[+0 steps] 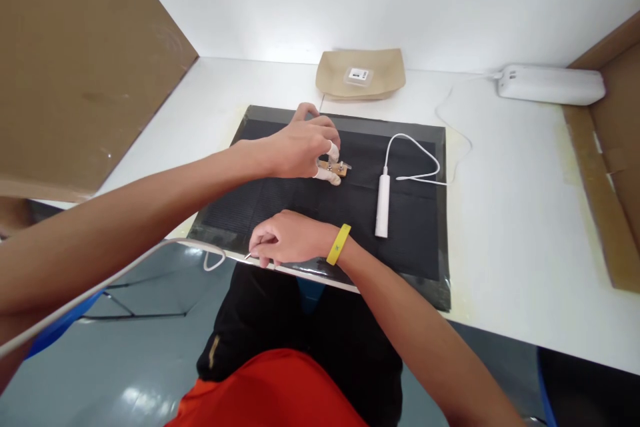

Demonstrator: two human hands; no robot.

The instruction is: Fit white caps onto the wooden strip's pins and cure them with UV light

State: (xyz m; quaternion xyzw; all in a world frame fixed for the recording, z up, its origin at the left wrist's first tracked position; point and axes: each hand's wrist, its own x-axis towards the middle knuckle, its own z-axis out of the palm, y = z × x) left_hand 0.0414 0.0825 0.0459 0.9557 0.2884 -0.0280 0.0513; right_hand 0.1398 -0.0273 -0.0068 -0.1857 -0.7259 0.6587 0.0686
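Observation:
My left hand (307,147) reaches over the middle of the black mat (415,247), with pale finger covers on the thumb and a finger. These close around a small yellowish-brown block (342,169) bearing small metal parts; the hand partly hides it. Near the mat's front edge is my right hand (290,238), a yellow band on its wrist. Its fingers pinch a thin, light-coloured rod (248,255); only a short tip shows, so its kind is unclear. To the right of both hands lies a slim white stick-shaped device (383,207) with a white cable.
A brown paper tray (393,73) holding a small labelled clear case (358,76) stands behind the mat. At the back right is a white power-bank-like box (553,85). Cardboard panels flank the white table (510,213). A white cable (150,255) crosses beside my left forearm.

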